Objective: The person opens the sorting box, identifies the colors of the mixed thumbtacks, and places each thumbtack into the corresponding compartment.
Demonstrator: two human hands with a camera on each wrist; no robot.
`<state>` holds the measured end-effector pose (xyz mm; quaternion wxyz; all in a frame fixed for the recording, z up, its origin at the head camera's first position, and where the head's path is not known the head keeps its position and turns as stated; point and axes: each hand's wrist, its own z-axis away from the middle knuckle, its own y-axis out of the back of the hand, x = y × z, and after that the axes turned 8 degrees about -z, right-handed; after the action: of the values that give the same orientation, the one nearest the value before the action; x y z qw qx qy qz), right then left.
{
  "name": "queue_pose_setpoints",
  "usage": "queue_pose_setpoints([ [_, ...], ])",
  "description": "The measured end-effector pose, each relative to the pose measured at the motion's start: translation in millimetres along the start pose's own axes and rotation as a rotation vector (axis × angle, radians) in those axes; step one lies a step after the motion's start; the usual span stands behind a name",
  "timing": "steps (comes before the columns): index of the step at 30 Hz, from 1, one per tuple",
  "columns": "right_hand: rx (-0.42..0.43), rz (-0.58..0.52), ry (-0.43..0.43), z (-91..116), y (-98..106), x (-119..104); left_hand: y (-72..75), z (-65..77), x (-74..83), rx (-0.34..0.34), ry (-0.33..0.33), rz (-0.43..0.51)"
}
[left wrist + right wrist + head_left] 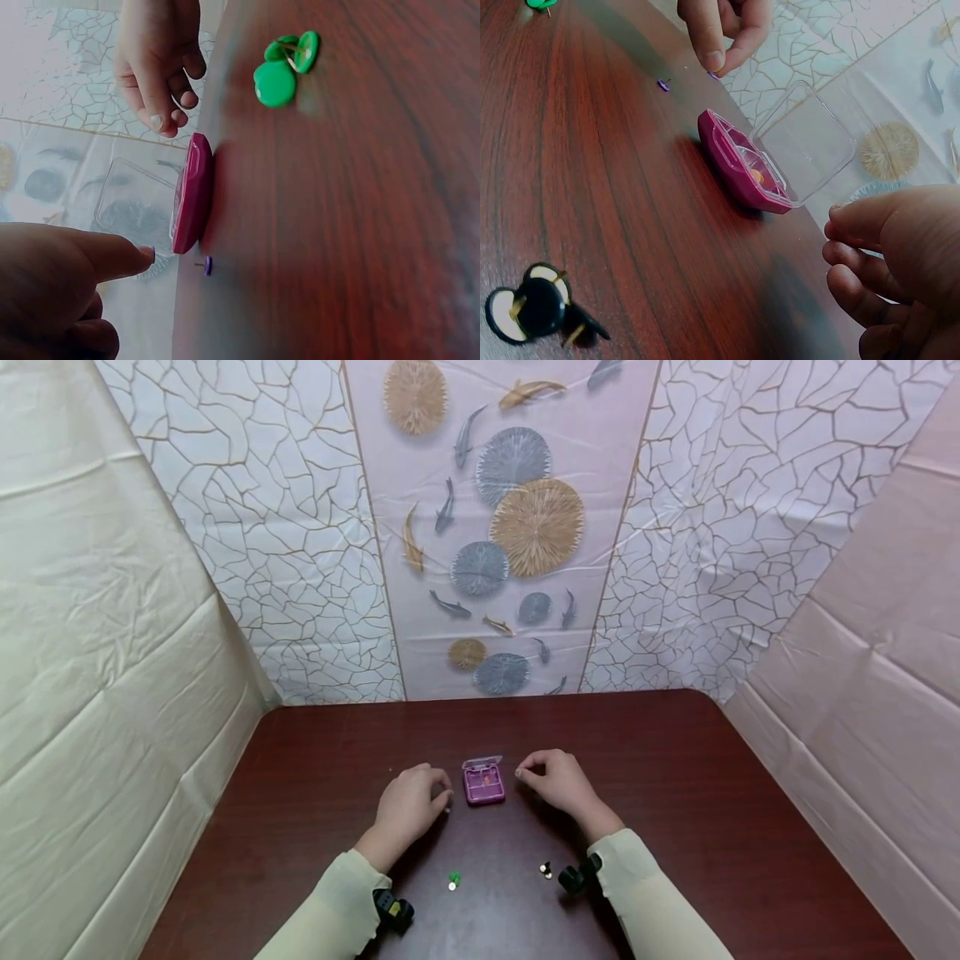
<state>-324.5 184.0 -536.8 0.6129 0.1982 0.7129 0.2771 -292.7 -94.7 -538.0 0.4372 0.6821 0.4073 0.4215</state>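
My left hand (411,797) pinches a purple thumbtack (714,75) between thumb and forefinger, left of a small magenta pill box (483,785). The box's clear lid (806,142) stands raised at the back, and something orange (757,176) lies in one compartment. Another purple thumbtack (208,265) rests on the table beside the box, below the left fingertips. On the box's other side hovers my right hand (558,781), fingers loosely bent, with nothing visible in them.
Several green thumbtacks (275,82) lie on the dark red-brown table (337,743), nearer the body on the left. Several black thumbtacks (540,307) lie to the right, close to the right wrist. Patterned cloth (495,635) hangs behind the table's far edge.
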Motion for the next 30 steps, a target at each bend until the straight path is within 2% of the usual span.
queue_pose_setpoints([
  [17,0.006,-0.005,0.002,4.1,2.4,2.3,-3.5,-17.5,21.2,0.015,0.004,0.028],
  [30,0.001,0.0,0.027,9.0,3.1,-6.4,-8.0,-24.6,25.8,0.024,-0.03,0.011],
])
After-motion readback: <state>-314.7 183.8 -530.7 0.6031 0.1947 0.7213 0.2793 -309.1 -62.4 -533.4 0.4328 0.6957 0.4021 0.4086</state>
